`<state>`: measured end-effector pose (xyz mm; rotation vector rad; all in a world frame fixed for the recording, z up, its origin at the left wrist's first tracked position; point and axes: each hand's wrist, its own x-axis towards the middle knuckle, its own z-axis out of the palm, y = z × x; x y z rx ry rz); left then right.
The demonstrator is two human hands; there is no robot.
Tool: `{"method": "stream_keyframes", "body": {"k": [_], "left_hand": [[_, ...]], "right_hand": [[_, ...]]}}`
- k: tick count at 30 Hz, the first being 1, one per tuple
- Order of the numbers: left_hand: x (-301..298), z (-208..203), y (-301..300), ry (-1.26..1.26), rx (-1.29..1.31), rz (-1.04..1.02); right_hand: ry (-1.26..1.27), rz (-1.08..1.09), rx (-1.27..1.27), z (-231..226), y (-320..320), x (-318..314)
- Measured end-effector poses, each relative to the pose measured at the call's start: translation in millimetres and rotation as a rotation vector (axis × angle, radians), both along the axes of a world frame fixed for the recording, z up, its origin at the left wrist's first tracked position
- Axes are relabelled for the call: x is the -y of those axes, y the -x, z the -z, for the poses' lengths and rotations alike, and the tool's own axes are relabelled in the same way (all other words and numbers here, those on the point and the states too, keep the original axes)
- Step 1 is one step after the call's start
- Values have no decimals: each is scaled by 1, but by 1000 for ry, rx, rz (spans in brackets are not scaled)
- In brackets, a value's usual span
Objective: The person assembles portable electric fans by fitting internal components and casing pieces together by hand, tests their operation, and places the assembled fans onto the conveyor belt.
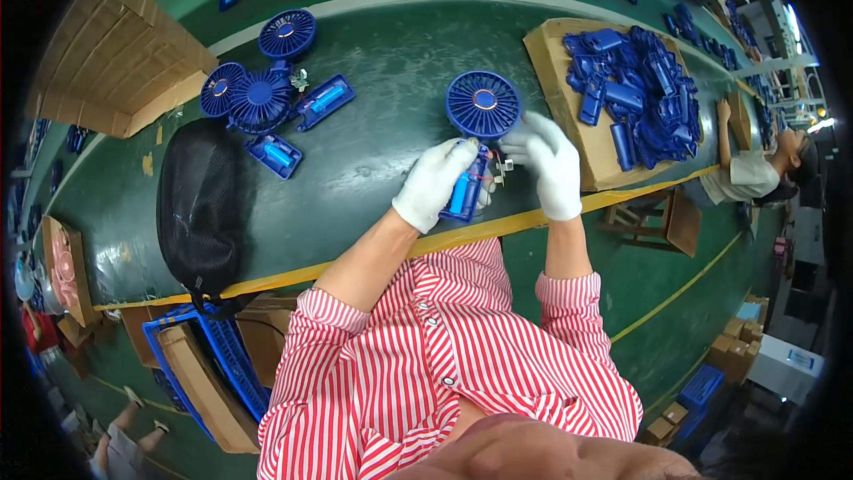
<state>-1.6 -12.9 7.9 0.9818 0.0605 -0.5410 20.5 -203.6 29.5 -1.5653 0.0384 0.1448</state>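
Observation:
White gloves cover both my hands. My left hand (435, 182) is wrapped round the opened handle of a blue handheld fan (482, 104), held above the front of the green bench. Inside the handle a light blue battery (460, 193) shows, with red wires and a small pale part (503, 169) sticking out on the right. My right hand (546, 160) is beside the fan head and those wires, its fingers apart; whether a fingertip touches the fan I cannot tell. To the left lie several more fans (259, 98) with opened handles and batteries.
A cardboard tray (569, 147) heaped with blue plastic housings (635, 89) stands at my right. On the left are a black case (203, 204) and an open cardboard box (115, 53). Yellow tape (489, 229) edges the bench. Another person (755, 173) sits farther right.

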Motion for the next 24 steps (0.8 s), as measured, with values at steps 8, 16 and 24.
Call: {"method": "stream_keyframes", "body": {"k": [8,16,24], "left_hand": [[-1,6,-1,186,-161,-75],[3,13,0,136,-150,-59],[9,15,1,56,-111,-231]], "right_hand": [[843,-64,778,2,20,-20],[786,-128,970,-4,18,-24],[811,-165,1001,-1,31,-32]]}}
